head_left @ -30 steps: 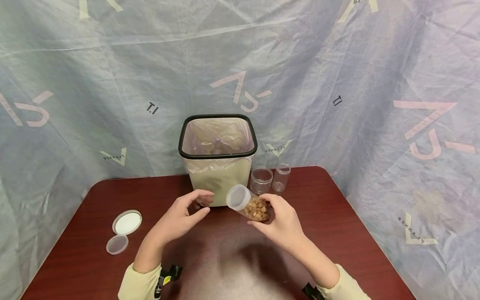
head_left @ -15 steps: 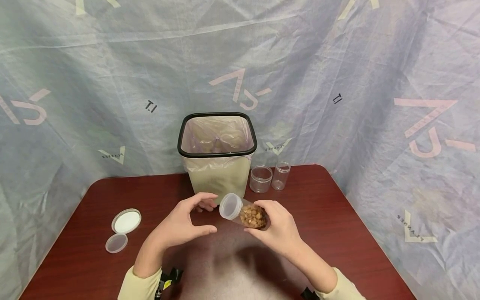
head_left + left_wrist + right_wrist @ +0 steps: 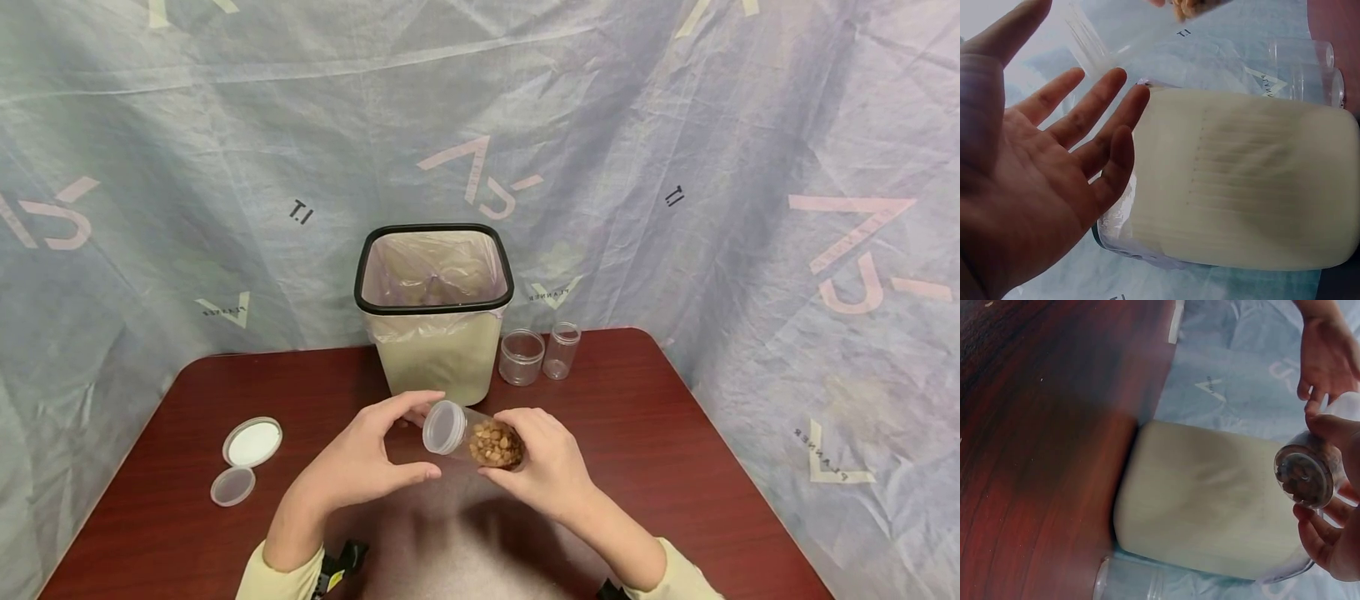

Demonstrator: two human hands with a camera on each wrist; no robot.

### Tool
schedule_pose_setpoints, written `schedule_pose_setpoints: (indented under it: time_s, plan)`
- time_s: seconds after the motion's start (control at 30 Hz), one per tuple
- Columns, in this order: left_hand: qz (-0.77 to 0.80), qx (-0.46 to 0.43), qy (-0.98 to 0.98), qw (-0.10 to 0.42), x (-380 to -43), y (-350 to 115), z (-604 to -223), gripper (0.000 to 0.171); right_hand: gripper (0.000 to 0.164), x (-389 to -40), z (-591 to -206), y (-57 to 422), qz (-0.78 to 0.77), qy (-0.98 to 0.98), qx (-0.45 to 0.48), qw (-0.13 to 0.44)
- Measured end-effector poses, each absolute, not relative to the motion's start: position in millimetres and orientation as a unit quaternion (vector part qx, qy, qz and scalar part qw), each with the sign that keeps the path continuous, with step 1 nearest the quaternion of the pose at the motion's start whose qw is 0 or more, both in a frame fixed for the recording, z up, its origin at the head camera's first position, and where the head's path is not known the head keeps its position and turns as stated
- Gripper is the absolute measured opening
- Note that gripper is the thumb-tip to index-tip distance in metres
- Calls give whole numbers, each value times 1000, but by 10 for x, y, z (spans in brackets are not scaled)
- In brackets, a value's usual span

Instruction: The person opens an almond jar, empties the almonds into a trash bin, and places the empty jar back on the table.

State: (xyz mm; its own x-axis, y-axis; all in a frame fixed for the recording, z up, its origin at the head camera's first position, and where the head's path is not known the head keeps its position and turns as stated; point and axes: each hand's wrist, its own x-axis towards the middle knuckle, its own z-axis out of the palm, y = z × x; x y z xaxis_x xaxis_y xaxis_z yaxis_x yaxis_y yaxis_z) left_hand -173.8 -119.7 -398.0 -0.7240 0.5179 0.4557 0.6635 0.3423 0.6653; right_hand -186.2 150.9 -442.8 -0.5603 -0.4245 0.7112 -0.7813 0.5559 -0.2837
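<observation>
A clear jar (image 3: 491, 442) of brown nut-like pieces lies tilted in the air, its translucent lid (image 3: 444, 427) towards the left. My right hand (image 3: 546, 458) grips the jar round its bottom end, as the right wrist view also shows, with the pieces visible through the jar base (image 3: 1302, 477). Just left of the lid, my left hand (image 3: 367, 457) is spread, thumb and fingers apart around the lid end. In the left wrist view its fingers (image 3: 1088, 119) are extended; whether any of them touches the lid I cannot tell.
A lined trash bin (image 3: 442, 354) with a black rim stands behind the hands. Right of it are a wide clear jar (image 3: 521, 358) and a narrow one (image 3: 561, 353). Two round lids, one larger with a white inside (image 3: 253, 442) and one smaller (image 3: 233, 486), lie at left.
The right hand has brought the jar left and down, tipping it closer to horizontal. The left hand has opened wider and shifted slightly right, so the lid end now sits near its thumb and fingers.
</observation>
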Motion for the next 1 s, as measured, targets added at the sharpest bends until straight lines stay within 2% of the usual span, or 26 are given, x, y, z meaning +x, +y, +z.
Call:
schedule_pose_setpoints:
  time_s: [0.3,0.47,0.7,1.0]
  plan:
    - [-407,-366,-830,110,-1700,-1189,-3945,71,67,-1845,-4419,1471,286,-824,377,310]
    - [-403,-373,-827,125,-1698,-1194,-3936,61,67,-1807,-4386,1455,281,-834,376,291]
    - [-398,-383,-820,148,-1705,-1202,-3939,59,70,-1822,-4394,1437,289,-841,372,267]
    - [-400,-390,-812,168,-1712,-1195,-3950,58,69,-1899,-4359,1572,327,-840,404,157]
